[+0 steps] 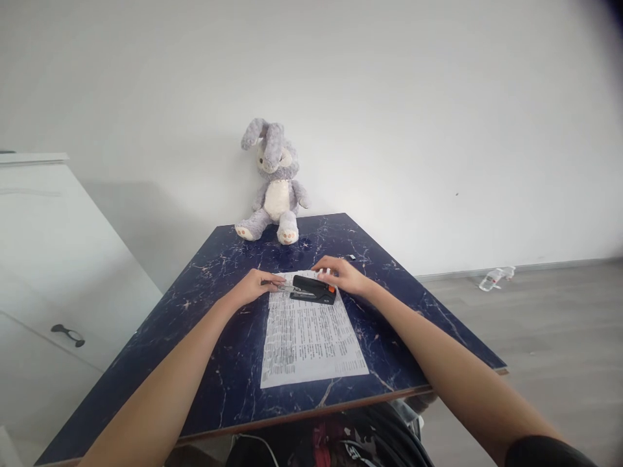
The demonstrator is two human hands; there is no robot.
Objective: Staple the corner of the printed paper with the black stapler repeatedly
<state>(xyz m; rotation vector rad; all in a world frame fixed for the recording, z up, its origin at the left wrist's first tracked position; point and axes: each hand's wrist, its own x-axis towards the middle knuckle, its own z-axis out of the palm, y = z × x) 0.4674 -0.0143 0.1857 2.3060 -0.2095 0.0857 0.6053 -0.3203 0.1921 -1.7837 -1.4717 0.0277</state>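
A black stapler (314, 290) with an orange part lies on its side view across the top of a printed sheet of paper (314, 344). From its left end a thin metal piece sticks out, and my left hand (256, 286) pinches at that metal piece near the sheet's upper left edge. My right hand (343, 274) rests over the stapler's right rear end, fingers curved around its top by the orange part. The sheet lies flat on the dark blue marbled table (233, 370).
A grey plush rabbit (277, 194) sits at the table's far edge against the wall. Right of the paper's top lies a small dark and white object (351, 257). A white cabinet (58, 272) stands at the left; a clear plastic item (491, 279) lies on the floor at the right.
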